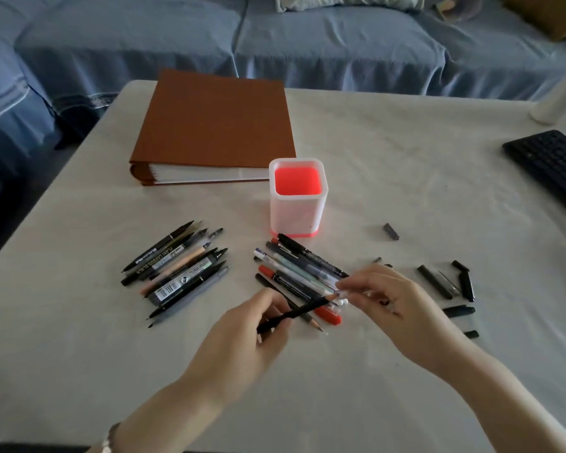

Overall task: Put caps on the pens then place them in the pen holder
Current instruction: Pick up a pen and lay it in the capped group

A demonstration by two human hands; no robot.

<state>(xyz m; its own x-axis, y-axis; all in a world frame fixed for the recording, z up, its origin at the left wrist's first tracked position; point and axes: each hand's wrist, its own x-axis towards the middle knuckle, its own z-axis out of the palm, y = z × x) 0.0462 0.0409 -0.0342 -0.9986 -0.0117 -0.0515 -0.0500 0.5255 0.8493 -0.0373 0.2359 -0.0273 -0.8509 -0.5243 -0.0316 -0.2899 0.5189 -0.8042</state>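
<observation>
My left hand (258,325) grips a thin black pen (303,311) by its rear end, tip pointing up and right. My right hand (383,299) pinches a small clear cap (340,293) right at that pen's tip. Under both hands lies a pile of pens (294,273), one with a red cap. A second group of uncapped pens (180,266) lies to the left. The white pen holder (297,204) with a red bottom stands upright behind the piles; I see no pens in it. Several loose black caps (451,286) lie right of my right hand.
A brown binder (216,125) lies behind the holder at the back left. A black keyboard (553,165) sits at the right edge. One dark cap (391,231) lies alone right of the holder. A blue sofa (275,44) runs behind the white-covered table (373,158).
</observation>
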